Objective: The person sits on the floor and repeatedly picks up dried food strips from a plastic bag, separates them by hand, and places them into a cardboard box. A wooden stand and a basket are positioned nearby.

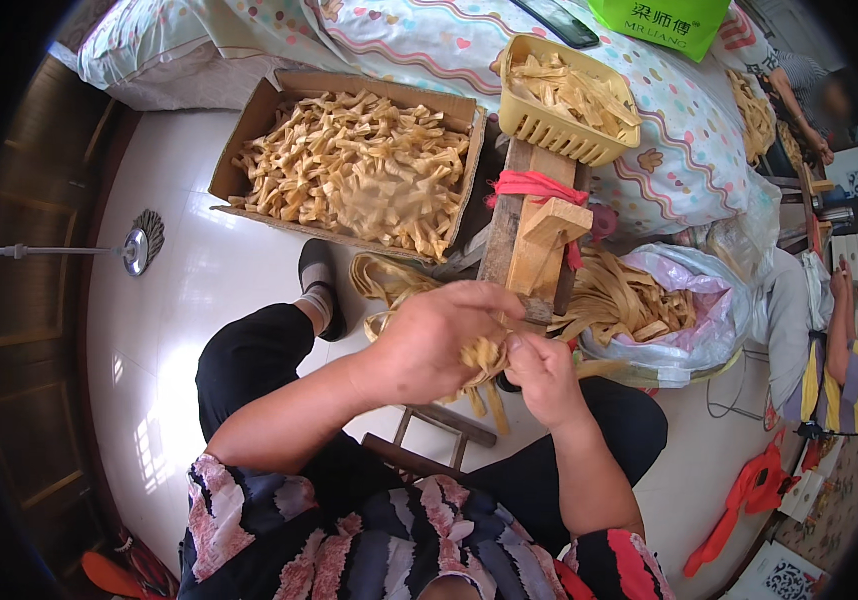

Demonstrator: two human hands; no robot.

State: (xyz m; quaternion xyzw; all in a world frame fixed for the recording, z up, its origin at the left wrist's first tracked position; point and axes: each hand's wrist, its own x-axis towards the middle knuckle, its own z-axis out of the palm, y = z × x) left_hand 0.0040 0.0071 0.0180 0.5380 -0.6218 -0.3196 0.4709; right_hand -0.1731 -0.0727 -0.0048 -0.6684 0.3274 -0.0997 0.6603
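Note:
My left hand (436, 341) is closed around a bunch of tan, flat strips (483, 356), whose ends hang down over my lap. Against it, my right hand (545, 375) pinches the strips between thumb and fingers; one strip sticks out to its right. Just beyond my hands is a wooden bench (504, 225) with a small wooden block (560, 221) on it and a red cloth (537, 185) tied around. A yellow plastic basket (571, 124) of short tan pieces sits at the bench's far end. What the strips are made of, I cannot tell.
A cardboard box (346, 232) full of knotted tan pieces stands at the left. Right of the bench, a plastic-lined sack (714, 300) holds long strips. Behind are a patterned cloth (414, 37), a phone (560, 22) and a green bag (661, 22). Other people sit at the far right.

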